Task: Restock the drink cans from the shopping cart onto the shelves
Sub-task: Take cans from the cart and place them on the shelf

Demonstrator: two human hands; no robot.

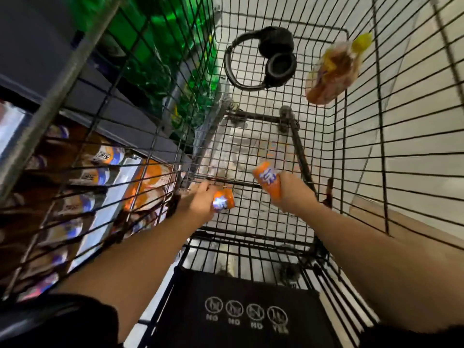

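Observation:
Both my arms reach down into a black wire shopping cart (251, 136). My left hand (198, 200) grips an orange drink can (224, 200) near the cart's left wall. My right hand (292, 190) grips a second orange can (266, 180), tilted, with white lettering, a little to the right and higher. Through the cart's left wall I see shelves (82, 187) with rows of brown and orange drinks.
Black headphones (266, 59) lie at the far end of the cart. A bottle of amber drink with a yellow cap (334, 69) lies at the far right. Green bottles (163, 46) stand on shelves beyond the left wall. The black child-seat flap (246, 312) sits near me.

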